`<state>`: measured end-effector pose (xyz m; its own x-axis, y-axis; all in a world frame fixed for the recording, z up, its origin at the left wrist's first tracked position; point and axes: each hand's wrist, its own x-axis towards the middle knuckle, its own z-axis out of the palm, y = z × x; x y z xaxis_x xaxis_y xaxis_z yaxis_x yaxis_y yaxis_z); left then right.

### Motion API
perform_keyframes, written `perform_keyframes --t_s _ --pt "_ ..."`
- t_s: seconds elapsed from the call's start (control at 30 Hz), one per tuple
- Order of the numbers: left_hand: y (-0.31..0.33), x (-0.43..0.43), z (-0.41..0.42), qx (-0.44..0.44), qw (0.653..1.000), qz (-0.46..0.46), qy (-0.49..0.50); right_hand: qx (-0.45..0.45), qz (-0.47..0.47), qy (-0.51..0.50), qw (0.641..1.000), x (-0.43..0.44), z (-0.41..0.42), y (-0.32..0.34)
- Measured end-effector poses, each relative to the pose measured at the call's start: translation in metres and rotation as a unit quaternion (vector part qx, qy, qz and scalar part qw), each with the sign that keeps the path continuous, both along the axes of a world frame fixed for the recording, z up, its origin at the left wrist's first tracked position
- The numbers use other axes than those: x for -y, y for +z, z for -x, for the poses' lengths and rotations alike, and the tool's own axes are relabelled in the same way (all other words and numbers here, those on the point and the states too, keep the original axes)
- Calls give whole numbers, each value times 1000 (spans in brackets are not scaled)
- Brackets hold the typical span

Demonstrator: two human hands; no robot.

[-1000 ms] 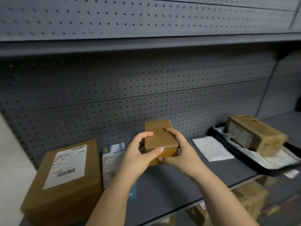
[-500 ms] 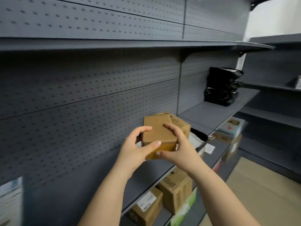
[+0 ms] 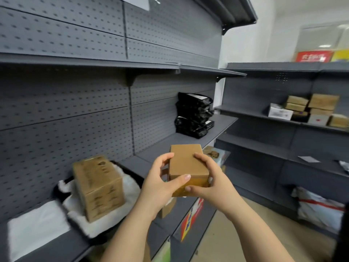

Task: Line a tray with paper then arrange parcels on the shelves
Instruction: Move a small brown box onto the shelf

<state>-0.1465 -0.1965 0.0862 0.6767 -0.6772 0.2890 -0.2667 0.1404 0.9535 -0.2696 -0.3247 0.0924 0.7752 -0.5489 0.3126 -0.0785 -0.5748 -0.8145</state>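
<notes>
I hold a small brown cardboard parcel (image 3: 187, 163) in the air in front of the grey shelves, level with the middle shelf (image 3: 162, 146). My left hand (image 3: 160, 184) grips its left side with the thumb across the near top edge. My right hand (image 3: 213, 180) grips its right side and near corner. On the shelf to the left lies a black tray (image 3: 136, 176) lined with white paper (image 3: 130, 188), and a larger brown box (image 3: 98, 188) stands in it.
A loose white paper sheet (image 3: 35, 224) lies left of the tray. Black parcel bags (image 3: 194, 114) are stacked further along the shelf. Boxes (image 3: 313, 108) sit on the right-hand shelving, a white mailer bag (image 3: 319, 207) low at the right. More parcels (image 3: 190, 218) fill the lower shelf.
The view has swung right along the shelving while both hands keep the small parcel; the two labelled parcels on the left have left view and the right-hand shelving has come in.
</notes>
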Motion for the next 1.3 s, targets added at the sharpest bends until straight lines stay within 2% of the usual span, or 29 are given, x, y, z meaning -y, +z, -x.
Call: perform_keyframes --t_s 0.23,0.6,1.07,1.3 --pt "-7 105 18 -34 998 16 -59 5 -8 -56 998 94 31 -5" --pt "-16 246 -1 -44 991 16 -127 31 -38 -145 988 194 27 -13" --pt "4 427 -124 -49 984 50 -166 67 -42 -172 982 370 -95 0" --pt "-4 502 -161 -26 987 24 -155 69 -55 -167 982 451 -133 -17"
